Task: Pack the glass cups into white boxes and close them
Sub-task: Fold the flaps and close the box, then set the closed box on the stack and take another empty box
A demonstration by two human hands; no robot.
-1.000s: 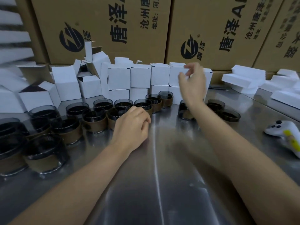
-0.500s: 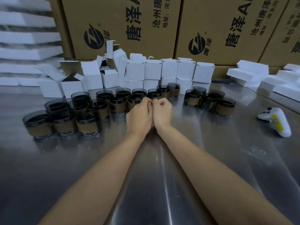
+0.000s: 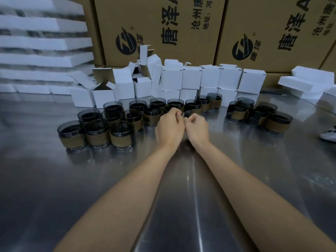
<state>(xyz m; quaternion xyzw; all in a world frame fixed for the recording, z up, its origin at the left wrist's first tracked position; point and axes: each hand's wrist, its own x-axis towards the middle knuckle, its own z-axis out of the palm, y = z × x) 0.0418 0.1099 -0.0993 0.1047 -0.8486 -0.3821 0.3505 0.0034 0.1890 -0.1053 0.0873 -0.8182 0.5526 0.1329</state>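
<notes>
Several dark glass cups with brown sleeves [image 3: 98, 135] stand in a cluster on the steel table, and a smaller group of cups [image 3: 258, 115] sits to the right. Behind them, white boxes [image 3: 211, 77] are stacked closed in two rows, with open white boxes [image 3: 103, 95] at the left. My left hand [image 3: 170, 127] and my right hand [image 3: 197, 127] rest side by side on the table in front of the cups, fingers curled into fists, knuckles touching. Neither hand holds anything that I can see.
Large brown cartons [image 3: 163, 30] form a wall behind the boxes. Flat white foam sheets [image 3: 41, 42] are stacked at the left, and more foam pieces [image 3: 309, 82] lie at the right. A white controller [image 3: 330, 134] sits at the right edge. The steel table [image 3: 172, 206] stretches toward me.
One second ago my right hand was raised at the stacked boxes; it came down beside my left fist. Since half a second ago both fists stay together, barely shifting.
</notes>
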